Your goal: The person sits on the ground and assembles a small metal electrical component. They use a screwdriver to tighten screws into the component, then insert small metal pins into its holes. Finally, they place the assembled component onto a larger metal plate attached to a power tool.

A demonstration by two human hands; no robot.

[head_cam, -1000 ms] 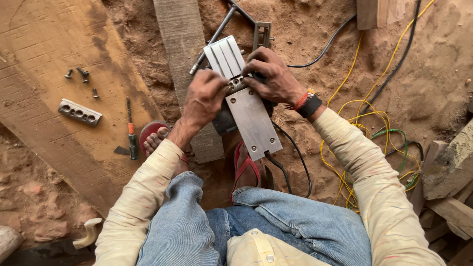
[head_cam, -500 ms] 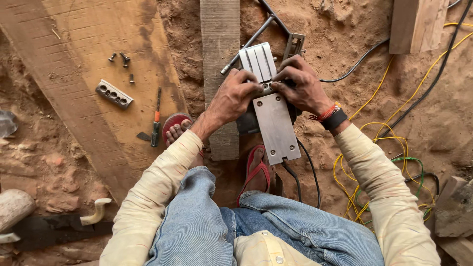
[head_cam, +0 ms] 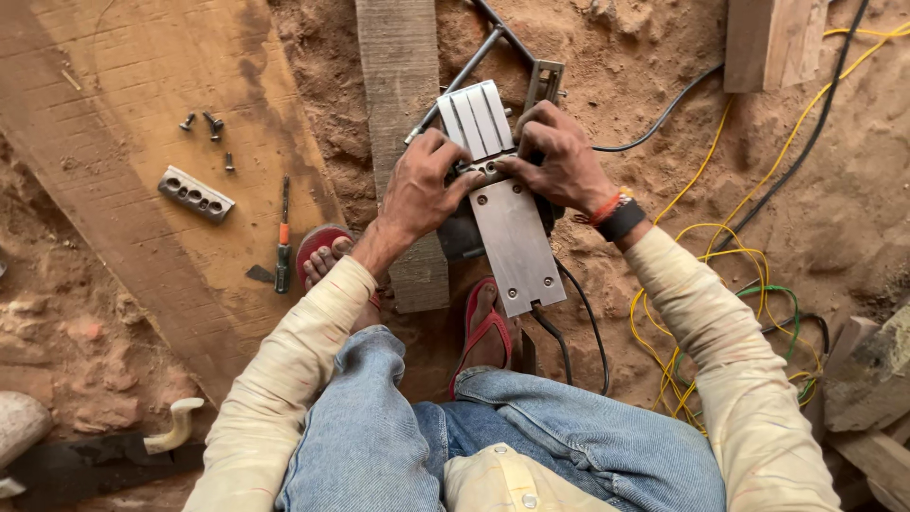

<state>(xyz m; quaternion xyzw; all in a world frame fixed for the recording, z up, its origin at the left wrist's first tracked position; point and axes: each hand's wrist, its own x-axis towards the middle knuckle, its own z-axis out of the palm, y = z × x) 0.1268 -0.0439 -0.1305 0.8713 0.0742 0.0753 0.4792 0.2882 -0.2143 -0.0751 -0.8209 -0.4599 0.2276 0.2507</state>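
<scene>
Planer [head_cam: 512,237]: I see silver-grey plates, dark body.
Sandals [head_cam: 485,327]: red.
Screwdriver [head_cam: 282,248]: orange and black handle.
Cables [head_cam: 706,237]: yellow, green, black.
Sleeves [head_cam: 720,332]: cream.
Jeans [head_cam: 379,436]: blue.
Wristband [head_cam: 621,218]: black, orange edge.
Ground [head_cam: 853,190]: reddish-brown sand.

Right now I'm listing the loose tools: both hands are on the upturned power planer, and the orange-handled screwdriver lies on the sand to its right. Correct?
Not quite. Both the left hand and right hand are on the planer, but the head view shows the screwdriver lying on the wooden board to its left, near the loose screws.
</scene>
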